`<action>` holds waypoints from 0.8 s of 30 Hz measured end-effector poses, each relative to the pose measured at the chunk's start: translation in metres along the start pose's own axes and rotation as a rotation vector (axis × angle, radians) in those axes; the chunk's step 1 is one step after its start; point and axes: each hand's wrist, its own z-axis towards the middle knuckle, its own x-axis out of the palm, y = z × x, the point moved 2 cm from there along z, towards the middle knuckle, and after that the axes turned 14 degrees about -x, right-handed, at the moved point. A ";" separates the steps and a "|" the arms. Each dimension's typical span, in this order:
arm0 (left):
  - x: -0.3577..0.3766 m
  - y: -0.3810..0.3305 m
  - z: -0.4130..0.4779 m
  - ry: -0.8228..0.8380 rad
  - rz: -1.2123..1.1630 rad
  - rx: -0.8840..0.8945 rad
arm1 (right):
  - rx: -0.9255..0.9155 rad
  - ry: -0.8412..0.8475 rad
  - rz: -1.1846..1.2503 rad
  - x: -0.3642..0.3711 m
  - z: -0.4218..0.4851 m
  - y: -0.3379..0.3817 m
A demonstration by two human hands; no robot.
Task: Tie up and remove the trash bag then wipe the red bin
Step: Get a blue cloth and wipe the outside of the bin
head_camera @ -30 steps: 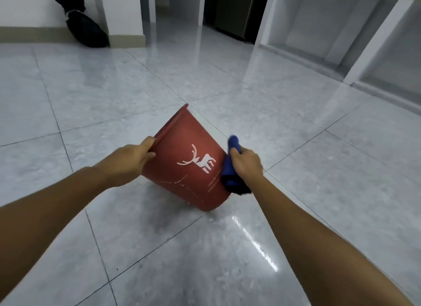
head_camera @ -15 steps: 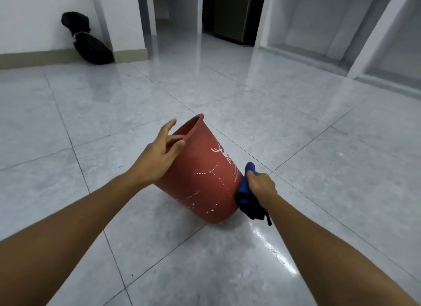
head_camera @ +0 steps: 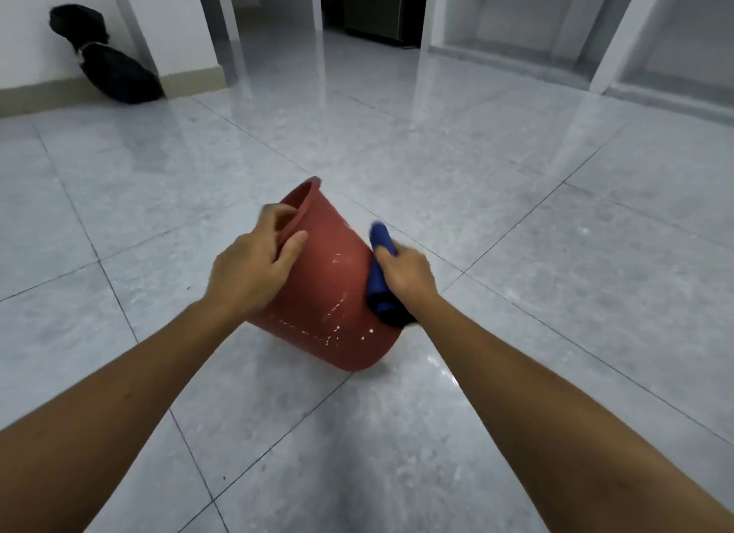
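Gripping the tilted red bin (head_camera: 329,294) rim, left hand (head_camera: 254,270); right hand (head_camera: 409,272) fingers clutch blue cloth (head_camera: 379,274).

Your left hand (head_camera: 254,270) covers part of the red bin (head_camera: 333,294) rim; fingertips inside are hidden. Bin interior and far wall not visible. Your right hand (head_camera: 405,274) hides much of the blue cloth (head_camera: 379,270), motion-blurred. Forearms cut off at frame bottom.

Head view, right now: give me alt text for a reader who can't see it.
A left hand grips the rim of a tilted red bin on a grey tiled floor, while the right hand presses a blue cloth against its outer side. A tied black trash bag lies by the far wall.
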 end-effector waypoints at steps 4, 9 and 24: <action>-0.020 0.040 -0.025 -0.178 0.093 0.058 | 0.245 0.116 -0.046 -0.002 -0.023 -0.055; -0.013 0.030 -0.016 -0.077 0.095 0.049 | -0.043 0.026 -0.075 0.012 0.001 0.015; -0.034 0.059 -0.019 0.189 0.211 -0.008 | 0.143 0.203 -0.061 -0.010 -0.014 -0.035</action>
